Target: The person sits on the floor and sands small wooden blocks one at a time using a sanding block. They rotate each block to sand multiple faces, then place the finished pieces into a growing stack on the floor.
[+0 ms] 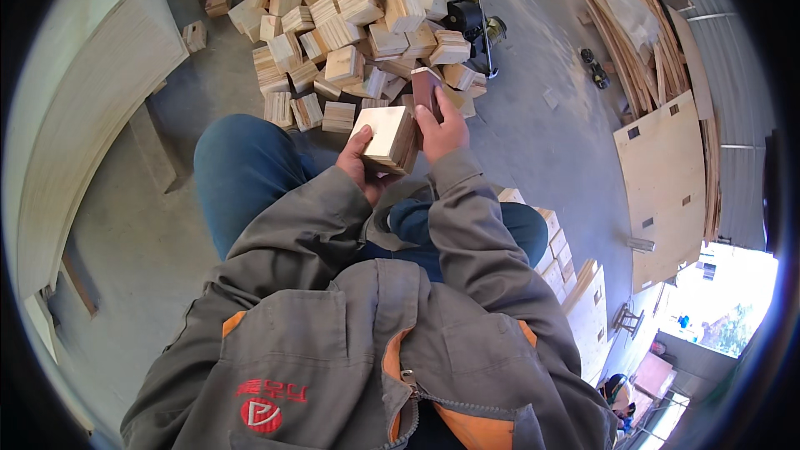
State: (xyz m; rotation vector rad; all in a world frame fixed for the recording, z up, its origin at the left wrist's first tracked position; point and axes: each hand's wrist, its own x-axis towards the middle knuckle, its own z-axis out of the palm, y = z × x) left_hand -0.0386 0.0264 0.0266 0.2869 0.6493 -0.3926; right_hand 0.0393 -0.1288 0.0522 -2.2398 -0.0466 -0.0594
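A square block of layered plywood (382, 129) sits in my left hand (353, 165), its pale flat face turned up. The thumb presses on that face and the fingers go around beneath, partly hidden. Just to the right, my right hand (447, 127) grips a flat reddish-brown sanding block (426, 92) with a pale end edge. That sanding block stands tilted upward beside the plywood block's far right corner. Both hands are above my bent legs, in front of a heap of similar wooden blocks (333, 29).
A black machine with a metal bar (475, 21) lies at the heap's right edge. Large stacked boards (92, 108) rise on the left. Neatly stacked blocks (557, 254) stand by my right knee. Plywood panels (662, 175) lean farther right, near a small dark object (595, 69) on the floor.
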